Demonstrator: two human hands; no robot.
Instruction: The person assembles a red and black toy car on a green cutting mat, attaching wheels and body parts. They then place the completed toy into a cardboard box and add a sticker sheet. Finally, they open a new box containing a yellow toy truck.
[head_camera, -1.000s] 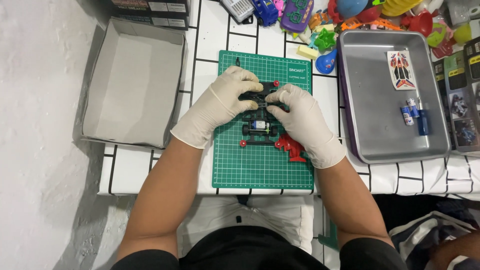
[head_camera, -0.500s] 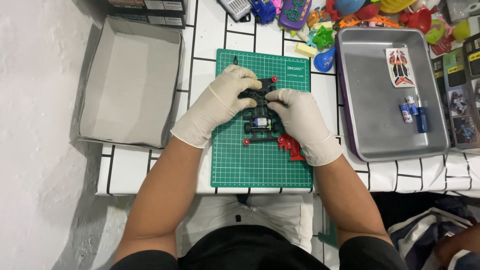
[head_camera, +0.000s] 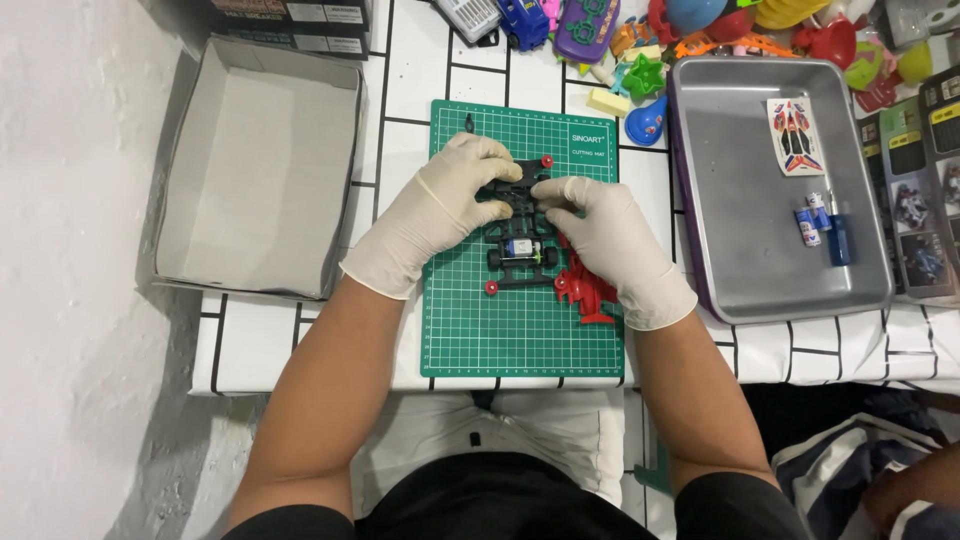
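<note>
Squarely on the green cutting mat (head_camera: 520, 330) sits a small black toy car chassis (head_camera: 520, 250), its far end caught between two gloved hands. Coming in from the left, the left hand (head_camera: 440, 205) curls its fingers over the chassis's far left part, gripping it. From the right, the right hand (head_camera: 610, 235) pinches the same far end with thumb and fingertips, so the fingers of both hands nearly meet above it. Only the near half of the chassis shows, with small red wheels at its corners. Just right of it, touching the right hand's palm side, lies a red plastic part (head_camera: 585, 290). Further right stands a metal tray (head_camera: 740, 260); a grey cardboard box (head_camera: 255, 170) lies to the left.
</note>
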